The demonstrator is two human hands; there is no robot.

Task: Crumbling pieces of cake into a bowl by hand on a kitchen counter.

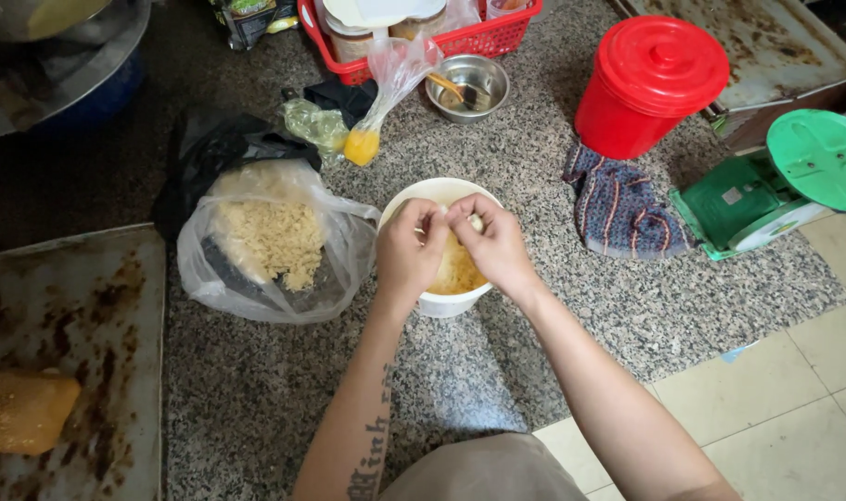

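Hands, left (410, 250) and right (493, 243), met at frame centre over round white plastic bowl (439, 301) of yellow crumbly dough (457, 271), fingertips pinching a small pale lump (476, 223); seemingly soft, light, best held gently.

We see a clear bag (270, 243) of pale crumbs left of centre, resting on a black bag (200, 153). Farther off, a small clear bag (386, 88) holds orange liquid, beside a crumpled greenish bag (314, 122). A printed packet (247, 17) lies at the far edge.
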